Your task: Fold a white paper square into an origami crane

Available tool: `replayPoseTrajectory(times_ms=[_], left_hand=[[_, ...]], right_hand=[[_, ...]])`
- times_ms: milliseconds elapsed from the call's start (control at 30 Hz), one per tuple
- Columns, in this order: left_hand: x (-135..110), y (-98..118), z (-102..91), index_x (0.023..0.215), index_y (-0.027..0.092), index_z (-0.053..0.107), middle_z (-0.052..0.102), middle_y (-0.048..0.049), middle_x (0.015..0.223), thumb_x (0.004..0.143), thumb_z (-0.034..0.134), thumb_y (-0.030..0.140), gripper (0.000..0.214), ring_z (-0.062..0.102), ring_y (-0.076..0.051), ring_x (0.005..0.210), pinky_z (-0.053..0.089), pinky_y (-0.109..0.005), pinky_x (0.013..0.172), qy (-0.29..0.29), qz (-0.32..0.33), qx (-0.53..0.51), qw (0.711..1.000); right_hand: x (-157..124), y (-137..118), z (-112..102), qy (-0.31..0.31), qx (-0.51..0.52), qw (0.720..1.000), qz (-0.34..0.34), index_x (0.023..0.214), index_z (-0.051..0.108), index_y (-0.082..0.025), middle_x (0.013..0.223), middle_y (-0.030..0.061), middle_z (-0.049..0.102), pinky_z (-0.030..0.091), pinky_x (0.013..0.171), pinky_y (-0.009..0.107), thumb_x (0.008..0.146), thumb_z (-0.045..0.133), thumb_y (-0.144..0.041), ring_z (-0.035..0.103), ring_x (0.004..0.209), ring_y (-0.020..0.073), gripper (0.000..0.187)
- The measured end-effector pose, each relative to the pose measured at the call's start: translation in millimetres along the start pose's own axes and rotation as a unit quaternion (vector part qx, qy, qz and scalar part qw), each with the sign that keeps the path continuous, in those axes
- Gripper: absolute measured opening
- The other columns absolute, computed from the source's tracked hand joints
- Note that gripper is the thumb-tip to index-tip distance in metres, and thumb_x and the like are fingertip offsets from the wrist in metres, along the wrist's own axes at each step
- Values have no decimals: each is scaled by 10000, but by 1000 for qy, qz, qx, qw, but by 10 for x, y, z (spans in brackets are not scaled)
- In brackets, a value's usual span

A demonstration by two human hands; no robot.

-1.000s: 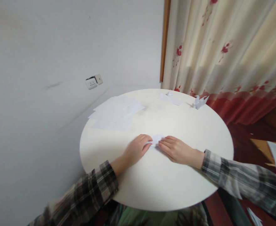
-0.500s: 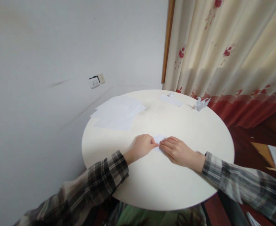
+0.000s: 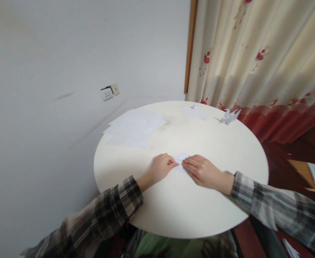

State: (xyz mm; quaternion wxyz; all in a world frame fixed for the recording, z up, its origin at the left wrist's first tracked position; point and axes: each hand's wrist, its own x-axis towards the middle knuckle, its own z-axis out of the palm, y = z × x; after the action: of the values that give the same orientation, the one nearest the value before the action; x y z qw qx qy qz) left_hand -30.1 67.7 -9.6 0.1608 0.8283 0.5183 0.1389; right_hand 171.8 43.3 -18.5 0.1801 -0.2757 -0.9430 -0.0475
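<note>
A small piece of white paper (image 3: 181,157) lies on the round white table (image 3: 179,215), partly covered by both hands. At its left edge is my left hand (image 3: 161,167), closed, with thumb and fingers pinched at the paper. My right hand (image 3: 204,172) rests on the paper's right side, its fingers together and pressed against it. A narrow gap separates the fingertips of the two hands. Fine creases in the paper are too small to make out.
Several loose white sheets (image 3: 134,125) overlap at the table's back left. Near the far edge, a small folded paper piece (image 3: 195,106) sits by a flat sheet (image 3: 196,113). A folded paper crane (image 3: 229,117) stands at the back right. Beyond hangs a curtain (image 3: 254,71).
My left hand has slid slightly left, so its thumb is now apart from the right fingertips. The right hand stays nearly still on the paper.
</note>
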Motion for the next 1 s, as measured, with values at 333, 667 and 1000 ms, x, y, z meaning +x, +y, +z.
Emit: replayPoseTrajectory(times_ms=[333,667,1000], left_hand=[[15,-55,1,744,180,632,608,-22,778,823,554,386,234,557,-178,799,387,-295,737,0,27,48,998],[-98,-276,69,930,159,612,637,-37,924,879,487,216,146,554,-154,898,449,-287,825,97,248,-5,964],[-143,-284,36,1059,159,605,614,-85,1036,904,417,172,244,559,-181,974,483,-333,845,80,312,113,940]], right_hand=[[1,-22,-4,-14,5,1000,9,1093,569,-101,1031,136,619,445,846,390,815,418,-100,538,981,225,317],[-8,92,4,-5,52,999,6,1117,563,-115,1085,124,603,437,901,376,782,442,-79,531,1019,210,357],[-30,109,15,-6,51,999,4,1134,558,-115,1096,131,600,441,903,400,791,438,-86,536,1024,220,365]])
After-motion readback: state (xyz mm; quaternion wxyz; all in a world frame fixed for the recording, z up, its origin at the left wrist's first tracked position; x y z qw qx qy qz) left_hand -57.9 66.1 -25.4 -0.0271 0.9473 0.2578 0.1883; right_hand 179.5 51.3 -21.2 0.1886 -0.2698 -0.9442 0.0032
